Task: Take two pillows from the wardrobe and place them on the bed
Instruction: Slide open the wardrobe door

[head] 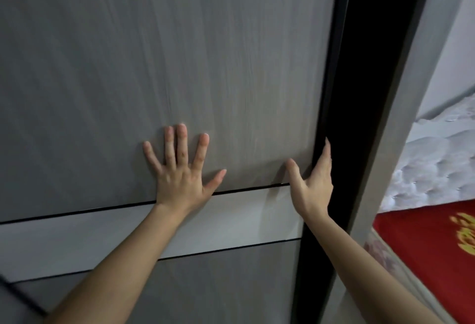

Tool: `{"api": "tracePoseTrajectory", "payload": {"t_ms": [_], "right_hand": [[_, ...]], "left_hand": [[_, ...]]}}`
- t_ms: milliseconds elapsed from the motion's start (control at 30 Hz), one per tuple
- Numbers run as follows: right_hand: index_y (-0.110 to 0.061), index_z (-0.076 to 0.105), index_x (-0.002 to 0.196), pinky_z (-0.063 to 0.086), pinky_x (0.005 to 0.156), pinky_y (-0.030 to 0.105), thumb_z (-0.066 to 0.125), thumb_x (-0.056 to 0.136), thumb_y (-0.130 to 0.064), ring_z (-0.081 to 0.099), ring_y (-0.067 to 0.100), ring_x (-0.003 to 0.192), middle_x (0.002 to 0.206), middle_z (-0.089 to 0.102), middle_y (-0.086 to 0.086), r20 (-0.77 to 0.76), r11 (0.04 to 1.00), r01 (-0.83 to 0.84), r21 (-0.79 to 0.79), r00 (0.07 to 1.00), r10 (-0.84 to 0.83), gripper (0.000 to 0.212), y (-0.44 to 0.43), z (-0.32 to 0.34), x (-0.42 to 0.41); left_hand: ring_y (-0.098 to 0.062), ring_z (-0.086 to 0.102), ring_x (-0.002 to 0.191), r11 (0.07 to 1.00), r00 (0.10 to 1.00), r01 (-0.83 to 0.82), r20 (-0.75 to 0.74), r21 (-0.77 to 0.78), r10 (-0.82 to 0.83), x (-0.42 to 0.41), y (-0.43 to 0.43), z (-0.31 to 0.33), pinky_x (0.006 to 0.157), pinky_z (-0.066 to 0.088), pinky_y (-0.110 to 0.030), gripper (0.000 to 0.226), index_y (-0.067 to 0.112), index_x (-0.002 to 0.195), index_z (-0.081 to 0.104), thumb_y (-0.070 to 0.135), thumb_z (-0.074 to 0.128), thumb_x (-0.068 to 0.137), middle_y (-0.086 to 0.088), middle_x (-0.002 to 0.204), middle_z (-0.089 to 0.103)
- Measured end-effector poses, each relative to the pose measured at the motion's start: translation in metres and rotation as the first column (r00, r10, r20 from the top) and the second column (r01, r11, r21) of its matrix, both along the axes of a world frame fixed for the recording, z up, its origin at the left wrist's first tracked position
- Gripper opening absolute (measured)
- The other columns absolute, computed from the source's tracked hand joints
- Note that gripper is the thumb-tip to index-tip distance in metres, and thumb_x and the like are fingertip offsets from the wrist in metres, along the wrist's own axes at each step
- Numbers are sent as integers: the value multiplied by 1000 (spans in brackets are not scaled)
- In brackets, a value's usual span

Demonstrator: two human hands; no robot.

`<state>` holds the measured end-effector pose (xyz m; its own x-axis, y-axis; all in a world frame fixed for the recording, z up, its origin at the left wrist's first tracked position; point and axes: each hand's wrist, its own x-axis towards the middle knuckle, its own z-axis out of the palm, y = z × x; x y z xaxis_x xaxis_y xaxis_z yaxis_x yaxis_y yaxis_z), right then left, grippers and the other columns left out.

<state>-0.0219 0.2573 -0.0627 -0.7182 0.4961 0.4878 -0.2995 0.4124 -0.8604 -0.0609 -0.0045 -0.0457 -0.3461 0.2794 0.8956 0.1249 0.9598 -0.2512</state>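
A grey wood-grain sliding wardrobe door [180, 53] fills most of the view, crossed by a pale horizontal band. My left hand [180, 169] lies flat on the panel with its fingers spread. My right hand [313, 182] is on the door's right edge, thumb on the front face and fingers curled around into the dark gap [359, 118]. The gap is narrow and black; nothing inside the wardrobe shows, and no pillows are in sight. At the far right lies the bed [424, 233] with a red cover bearing a gold pattern.
A grey wardrobe side panel [401, 143] stands between the dark gap and the bed. Behind the red cover is a white tufted headboard [431, 164]. A dark door track or frame [20, 295] crosses the lower left corner.
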Motion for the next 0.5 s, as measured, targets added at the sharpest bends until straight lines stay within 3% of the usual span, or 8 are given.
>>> {"api": "tracePoseTrajectory", "payload": {"t_ms": [133, 267, 367, 500], "right_hand": [[-41, 7, 153, 27, 101, 23, 53, 85, -57, 34, 12, 142, 160, 26, -11, -46, 996, -31, 83, 998, 35, 84, -5, -5, 6], [-42, 1, 154, 47, 103, 42, 54, 86, -58, 61, 32, 119, 162, 20, -12, -23, 982, -100, 158, 994, 105, 87, -18, -9, 11], [-36, -2, 156, 49, 103, 48, 58, 87, -52, 50, 27, 133, 164, 16, -9, -48, 966, -139, 216, 987, 153, 92, -35, -13, 14], [-32, -6, 157, 45, 108, 45, 59, 87, -39, 24, 12, 149, 164, 10, -12, -97, 949, -202, 242, 968, 231, 95, -64, -21, 16]], "left_hand": [[-38, -1, 149, 1000, 1000, -27, -16, 1, 27, 2, -12, 1, 110, 1, -74, 96, 26, 155, 5, 74, 47, 82, -13, 162, -11], [-37, -6, 149, 998, 998, -58, 2, 0, 58, 8, -32, 3, 111, 0, -72, 96, 26, 154, 1, 72, 46, 83, -11, 161, -18], [-38, -7, 148, 997, 997, -79, 22, -4, 79, 12, -53, 3, 112, -2, -71, 96, 24, 154, 2, 71, 47, 84, -11, 161, -19], [-40, -9, 148, 993, 991, -115, 66, 14, 114, 19, -86, 3, 113, -3, -69, 95, 21, 154, -1, 69, 45, 86, -13, 160, -20]]}}
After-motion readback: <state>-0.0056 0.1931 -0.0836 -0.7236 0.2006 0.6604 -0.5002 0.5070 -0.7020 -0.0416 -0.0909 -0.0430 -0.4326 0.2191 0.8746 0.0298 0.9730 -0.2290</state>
